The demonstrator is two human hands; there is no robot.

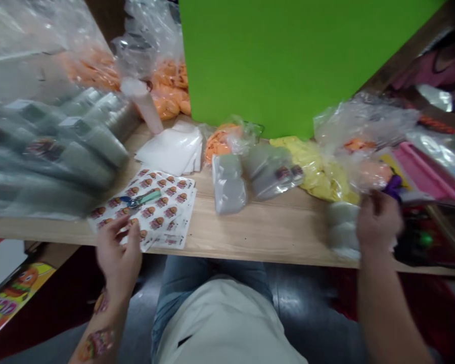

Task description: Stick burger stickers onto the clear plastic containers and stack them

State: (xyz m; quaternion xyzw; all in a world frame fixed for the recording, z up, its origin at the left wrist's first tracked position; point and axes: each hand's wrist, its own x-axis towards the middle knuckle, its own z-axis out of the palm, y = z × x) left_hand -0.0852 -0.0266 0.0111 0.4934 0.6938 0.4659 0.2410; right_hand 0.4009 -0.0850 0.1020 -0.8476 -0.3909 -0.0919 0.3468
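My left hand [118,247] hovers at the front edge of a sheet of burger stickers [169,211], its fingers parted and nothing visible between them. On that sheet, just beyond the fingertips, lies a small tool with blue and light green handles [141,199], perhaps snips. Far to the right, my right hand [379,220] is blurred, with its fingers curled together; what they hold, if anything, cannot be made out. A purple piece [393,187] shows right beside its fingertips. Next to that hand stands a stack of clear plastic pouches [343,230].
Filled clear packs [60,151] crowd the left. White sheets [170,149], an orange bundle [222,141], clear bags [229,187] and a yellow bag [318,172] line the back before a green panel [280,65]. A pink tray [432,172] sits right. Another person's sleeve [436,71] shows beyond.
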